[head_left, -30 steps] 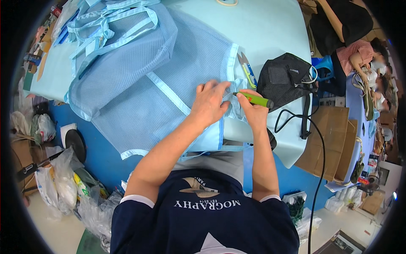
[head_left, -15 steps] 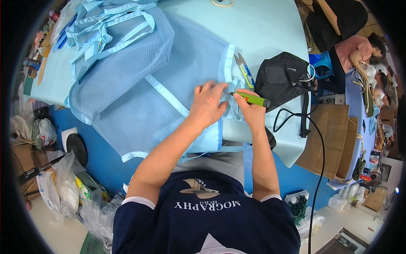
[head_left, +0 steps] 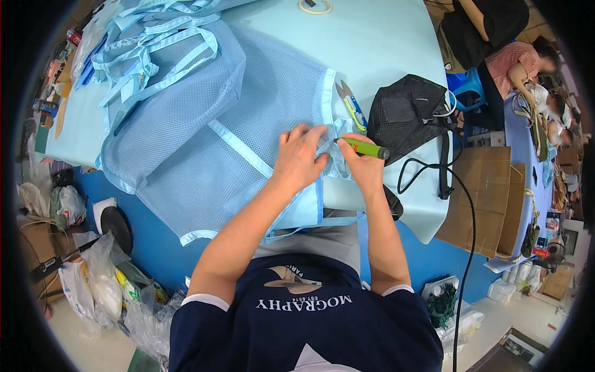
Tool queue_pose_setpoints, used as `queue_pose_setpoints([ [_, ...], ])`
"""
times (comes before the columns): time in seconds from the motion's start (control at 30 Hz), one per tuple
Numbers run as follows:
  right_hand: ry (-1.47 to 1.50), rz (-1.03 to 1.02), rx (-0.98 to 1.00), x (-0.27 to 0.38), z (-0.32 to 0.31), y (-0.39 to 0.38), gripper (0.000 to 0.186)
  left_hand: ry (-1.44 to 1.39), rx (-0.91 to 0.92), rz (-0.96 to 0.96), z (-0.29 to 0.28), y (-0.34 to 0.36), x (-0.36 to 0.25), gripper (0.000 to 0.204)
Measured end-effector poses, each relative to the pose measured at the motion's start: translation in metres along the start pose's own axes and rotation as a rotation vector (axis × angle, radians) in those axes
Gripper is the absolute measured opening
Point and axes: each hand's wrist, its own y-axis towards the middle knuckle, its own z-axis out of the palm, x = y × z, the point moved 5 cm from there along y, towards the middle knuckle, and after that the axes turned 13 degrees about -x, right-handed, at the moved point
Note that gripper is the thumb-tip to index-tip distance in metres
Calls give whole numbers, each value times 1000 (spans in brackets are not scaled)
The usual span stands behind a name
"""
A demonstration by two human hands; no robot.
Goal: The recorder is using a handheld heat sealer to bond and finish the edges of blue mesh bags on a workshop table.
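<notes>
Light blue mesh fabric [head_left: 204, 155] with pale blue binding is spread across the table in front of me. My left hand [head_left: 299, 155] lies on it, thumb and fingers closed on a bunched edge of the mesh near its right border. In my right hand [head_left: 364, 170] is a green pen-shaped tool [head_left: 362, 147] with dark ends, its tip against the gathered edge beside my left fingertips. Just beyond my hands lie thread snips [head_left: 351, 104] with yellow and blue handles. What the fingers pinch is partly hidden.
A black mesh bag [head_left: 406, 118] with a strap and black cord sits to the right. More blue mesh pieces [head_left: 149, 56] are heaped at the far left. Cardboard [head_left: 474, 198] stands beside the table, plastic bags [head_left: 99, 285] lie lower left, and a person [head_left: 511, 68] sits far right.
The view has shifted slightly. Both hands stay at the same edge of the mesh, and the green tool remains in my right hand, a touch more level.
</notes>
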Motion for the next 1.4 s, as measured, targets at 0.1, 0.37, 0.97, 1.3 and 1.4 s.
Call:
queue_pose_setpoints([
  [0.1,27,50,-26,0,1,0,20,-12,-8,-3,0,0,1,50],
  [0.37,8,13,-49,-2,1,0,19,-18,-8,-6,-1,-1,2,50],
  [0.97,194,-246,-199,44,-39,-16,30,-46,8,28,-4,-2,5,51],
  [1.3,-137,-556,-202,17,-73,-55,35,-216,-209,98,-94,-88,10,23],
  [1.4,-25,-449,-81,33,-58,-50,31,-135,-240,110,-98,-100,5,25],
])
